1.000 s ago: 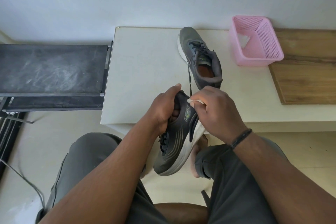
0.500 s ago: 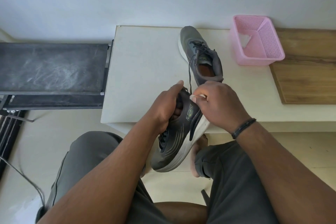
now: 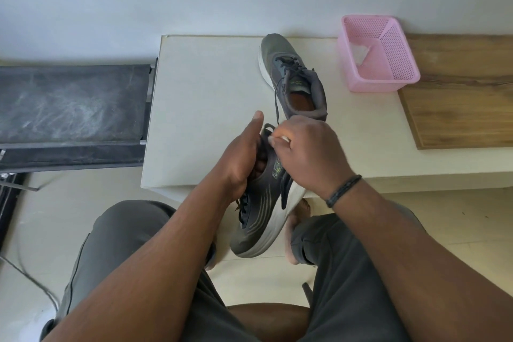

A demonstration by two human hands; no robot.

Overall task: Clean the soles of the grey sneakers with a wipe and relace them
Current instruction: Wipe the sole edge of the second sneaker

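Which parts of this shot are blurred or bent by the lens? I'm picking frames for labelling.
Head view: the right hand and the bit of white it pinches are slightly motion-smeared; the held sneaker and the sneaker on the table read clearly; the wide lens tilts the table edges; lighting is soft and even, with no glare.

A pale cream, smooth worktop (image 3: 205,97) against the wall carries a grey mesh sneaker (image 3: 291,75) with dark laces, upright, and a pink perforated plastic basket (image 3: 388,69) beside a brown wooden board (image 3: 458,103).
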